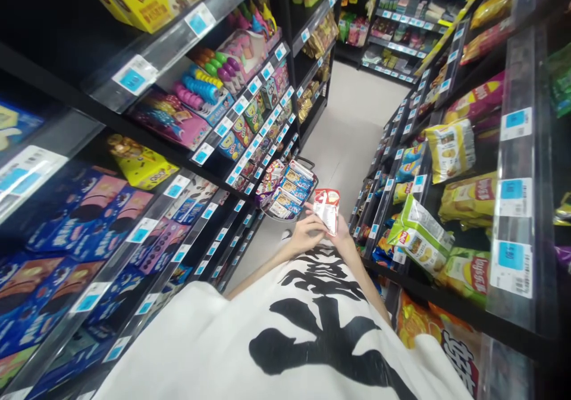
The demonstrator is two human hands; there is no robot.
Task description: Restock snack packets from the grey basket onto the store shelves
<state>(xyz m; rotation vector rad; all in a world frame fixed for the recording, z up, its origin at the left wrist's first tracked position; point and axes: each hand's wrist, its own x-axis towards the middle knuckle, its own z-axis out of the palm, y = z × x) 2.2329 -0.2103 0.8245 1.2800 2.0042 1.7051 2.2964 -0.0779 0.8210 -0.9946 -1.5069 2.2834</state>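
A small red and white snack package [326,209] is held in front of my body, above the aisle floor. My left hand [309,232] has its fingers against the package's left side and lower face. Along the right edge, my right hand [341,232] grips the same package, with its fingers mostly hidden behind it. Just left of the package is a shopping basket [285,218] with a dark handle. Several blue and white packs [292,188] lie in it, beside a purple and white bag [269,184].
Black shelving with blue price tags lines both sides. Blue biscuit boxes [80,209] and colourful candy packs [243,129] fill the left side. Chip bags [422,236] lean out from the right shelves. A pale floor [352,108] runs ahead to more shelves [401,25].
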